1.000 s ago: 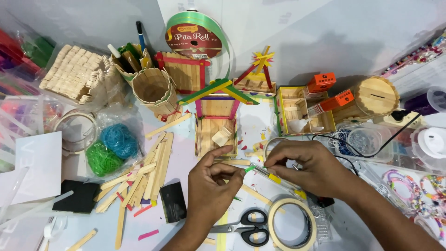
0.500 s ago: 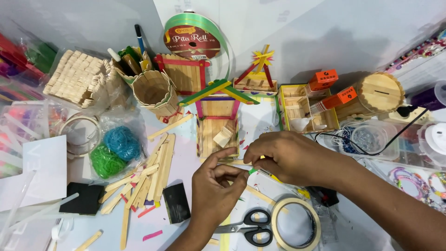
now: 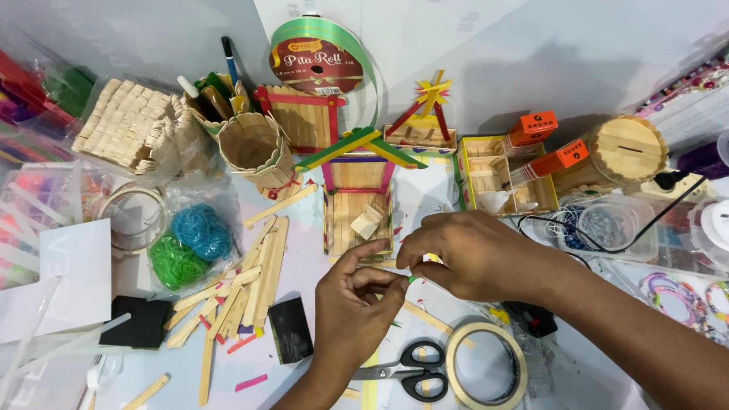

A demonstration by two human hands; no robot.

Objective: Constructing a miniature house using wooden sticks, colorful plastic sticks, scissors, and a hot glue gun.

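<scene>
1. Seen from above: a cluttered white tabletop covered with craft supplies.
2. At lower centre, left hand and right hand meeting, fingertips touching just above the tabletop.
3. Pinched between the two hands, a small green piece, only its tip showing; too small to tell what it is.
4. Left fingers curled in, thumb and forefinger closed toward the green piece; right fingers bent down and clamped on the same piece from the other side.
5. Just behind the hands, a small house of wooden sticks lying flat, with a green and yellow roof and pink posts.
6. Left of the hands, a loose heap of plain wooden craft sticks, and beside it a clear bag of blue and green rubber bands.
7. Near the left wrist, a black-handled pair of scissors and, touching its right side, a roll of tape.
8. At the back, a spool of green ribbon standing on edge, a round cup made of sticks, and a flat woven panel of sticks inside plastic.
9. To the right, a yellow-edged stick tray with compartments, two orange-capped glue bottles, and a round wooden money box with a slot.
</scene>
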